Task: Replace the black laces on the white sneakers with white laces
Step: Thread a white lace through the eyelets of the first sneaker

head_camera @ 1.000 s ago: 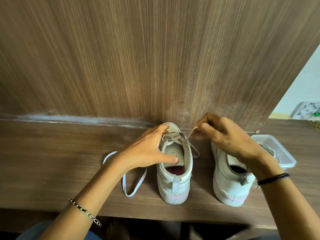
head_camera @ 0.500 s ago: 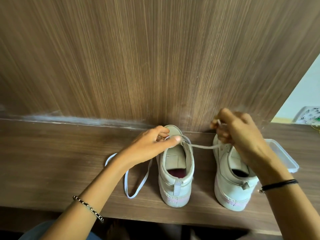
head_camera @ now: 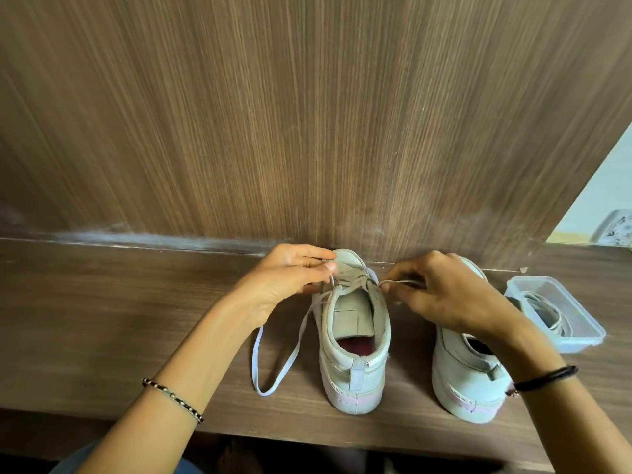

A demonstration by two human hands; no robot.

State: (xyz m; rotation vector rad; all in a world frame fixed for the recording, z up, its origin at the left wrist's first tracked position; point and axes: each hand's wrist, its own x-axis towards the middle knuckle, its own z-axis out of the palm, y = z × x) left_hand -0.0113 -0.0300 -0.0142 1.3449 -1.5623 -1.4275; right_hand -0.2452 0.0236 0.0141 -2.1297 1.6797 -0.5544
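Dark wood-grain ledge [head_camera: 102, 319] across the bottom, backed by a tall panel [head_camera: 307, 114] in the same brown grain, with a pale dusty smear along the joint on the left. Strip of light wall [head_camera: 608, 186] past the panel's right edge, plus a patterned thing [head_camera: 615, 230] at the far right, too cut off to identify. Over on the right of the ledge, a clear plastic box [head_camera: 590, 338] holding a coil of cord [head_camera: 547, 313].

Both shoes side by side on the ledge, heels toward the camera, toes up against the panel, pinkish stripe along each sole. Near the middle, left sneaker [head_camera: 354, 364] with a white lace [head_camera: 273, 366] crossed through the top eyelets, tongue up, dark red lining inside, long loop of lace trailing onto the ledge at its left. Just beside it, right sneaker [head_camera: 461, 381], partly hidden under the wrist.

Grip-wise: left hand [head_camera: 287, 277] pinching the lace between thumb and forefinger at the shoe's left side, beaded bracelet [head_camera: 171, 398] on that wrist. Opposite, right hand [head_camera: 451, 295] curled and pinching the lace's other end at the shoe's right side, black band [head_camera: 543, 374] on that wrist.
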